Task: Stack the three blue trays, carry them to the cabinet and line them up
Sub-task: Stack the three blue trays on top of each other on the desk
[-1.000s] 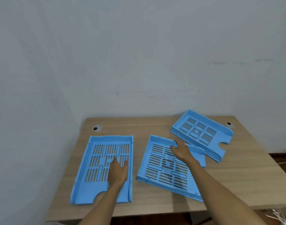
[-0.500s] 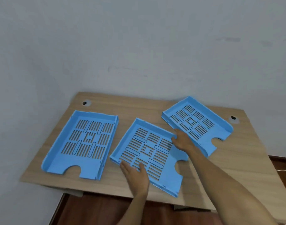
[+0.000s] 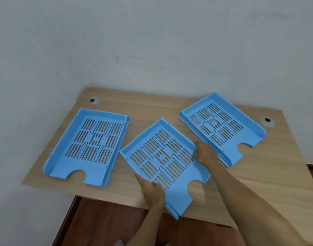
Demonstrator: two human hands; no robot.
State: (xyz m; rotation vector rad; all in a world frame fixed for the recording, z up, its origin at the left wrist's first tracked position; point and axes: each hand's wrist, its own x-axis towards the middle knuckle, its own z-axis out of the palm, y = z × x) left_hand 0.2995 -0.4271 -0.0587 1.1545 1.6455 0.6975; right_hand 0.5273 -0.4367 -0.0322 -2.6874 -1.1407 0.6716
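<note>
Three slotted blue trays lie side by side on a wooden desk [image 3: 152,105]. The left tray [image 3: 89,148] lies flat, apart from both hands. The middle tray [image 3: 162,162] is turned at an angle and juts past the desk's front edge. My left hand [image 3: 152,190] grips its near-left rim. My right hand [image 3: 203,154] holds its right rim, next to the right tray [image 3: 221,126]. The right tray lies skewed near the far right corner.
The desk stands in a corner between two pale walls. Cable holes sit at its back left [image 3: 94,100] and back right [image 3: 267,120]. Brown floor [image 3: 102,221] shows below the front edge.
My left hand left the left tray and took the middle tray's near edge. The middle tray has shifted toward me over the desk edge. The view has tilted down.
</note>
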